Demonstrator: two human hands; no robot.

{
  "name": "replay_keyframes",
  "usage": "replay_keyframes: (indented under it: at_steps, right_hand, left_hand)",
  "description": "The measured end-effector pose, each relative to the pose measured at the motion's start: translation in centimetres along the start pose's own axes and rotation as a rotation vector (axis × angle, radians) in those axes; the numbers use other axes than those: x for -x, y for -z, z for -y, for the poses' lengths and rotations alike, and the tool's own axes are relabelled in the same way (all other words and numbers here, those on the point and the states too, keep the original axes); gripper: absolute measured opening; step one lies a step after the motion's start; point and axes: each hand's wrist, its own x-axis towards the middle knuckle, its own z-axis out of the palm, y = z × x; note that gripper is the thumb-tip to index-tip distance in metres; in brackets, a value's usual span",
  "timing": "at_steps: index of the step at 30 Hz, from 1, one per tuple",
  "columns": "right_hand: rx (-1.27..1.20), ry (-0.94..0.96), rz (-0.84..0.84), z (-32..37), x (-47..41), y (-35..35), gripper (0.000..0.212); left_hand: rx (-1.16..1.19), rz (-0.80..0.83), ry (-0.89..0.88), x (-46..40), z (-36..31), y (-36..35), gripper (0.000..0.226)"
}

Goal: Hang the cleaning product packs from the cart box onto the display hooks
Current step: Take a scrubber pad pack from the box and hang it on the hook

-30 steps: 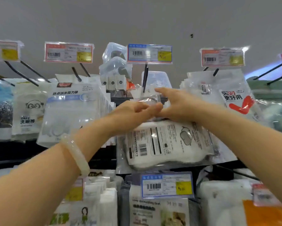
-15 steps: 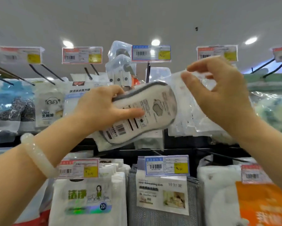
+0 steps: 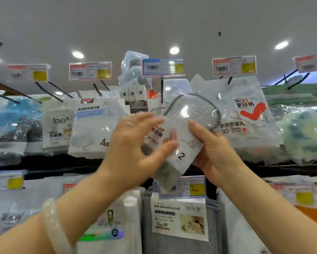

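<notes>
A clear pack holding a grey-edged sponge (image 3: pixel 188 116) with a white label marked "2" is held up in front of the display, tilted to the right. My left hand (image 3: pixel 133 143) grips its left side, thumb across the label. My right hand (image 3: pixel 212 149) holds its lower right edge from underneath. Just behind the pack, a black display hook (image 3: pixel 161 90) under a blue price tag (image 3: pixel 163 66) sticks out toward me. The pack's top edge is below and to the right of the hook's tip. The cart box is out of view.
Packs hang on both sides: a white "4" pack (image 3: pixel 93 129) on the left, a red-tick pack (image 3: pixel 249 114) on the right. Price-tag hooks (image 3: pixel 90 70) line the top row. Below hang grey dishwashing cloths (image 3: pixel 179 222) and white packs (image 3: pixel 106 226).
The pack was flipped from its barcode back to its front label side. My right hand came down from the air and took hold of the pack's lower right edge. The view tilted up slightly.
</notes>
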Motion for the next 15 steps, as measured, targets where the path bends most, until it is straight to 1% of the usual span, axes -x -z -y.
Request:
replay_keyframes:
  at_steps: [1,3,4,5,7,8,9,11,12,13,14,15]
  right_hand:
    - [0.052,-0.016,0.050,0.1,0.0,0.2,0.047]
    - [0.201,-0.030,0.174,0.3,0.0,0.2,0.050]
    - [0.254,-0.039,0.225,0.2,0.0,0.2,0.050]
    - [0.291,-0.059,0.258,0.2,0.0,0.1,0.050]
    - [0.338,-0.126,0.299,0.1,0.0,0.1,0.051]
    - [0.356,-0.143,0.298,0.2,-0.1,0.1,0.057]
    - [0.376,-0.131,0.274,0.2,-0.3,0.2,0.069]
    - [0.446,-0.015,0.158,0.4,-1.0,0.6,0.096]
    - [0.499,0.080,0.102,0.7,-1.4,0.8,0.103]
    - [0.549,0.175,0.078,1.1,-1.7,0.9,0.099]
    - [0.591,0.250,0.084,1.6,-2.1,0.8,0.088]
    - [0.621,0.284,0.108,2.0,-2.5,0.8,0.075]
  left_hand:
    - [0.066,0.023,0.092,-0.9,0.2,0.5,0.076]
    - [0.284,0.187,0.268,-2.6,0.4,1.2,0.092]
    - [0.405,0.257,0.315,-3.2,0.5,1.4,0.097]
    - [0.487,0.304,0.326,-3.6,0.6,1.4,0.099]
    - [0.541,0.342,0.308,-3.8,1.1,1.2,0.100]
    - [0.559,0.346,0.309,-3.9,1.2,1.0,0.101]
    - [0.578,0.347,0.321,-3.8,1.6,0.8,0.101]
    - [0.614,0.350,0.352,-3.6,2.2,0.3,0.100]
    - [0.615,0.359,0.368,-3.5,2.4,0.1,0.100]
    - [0.609,0.366,0.382,-3.6,2.6,-0.2,0.101]
    - [0.609,0.366,0.392,-3.7,2.7,-0.4,0.102]
    - [0.623,0.361,0.400,-4.0,2.8,-0.6,0.103]
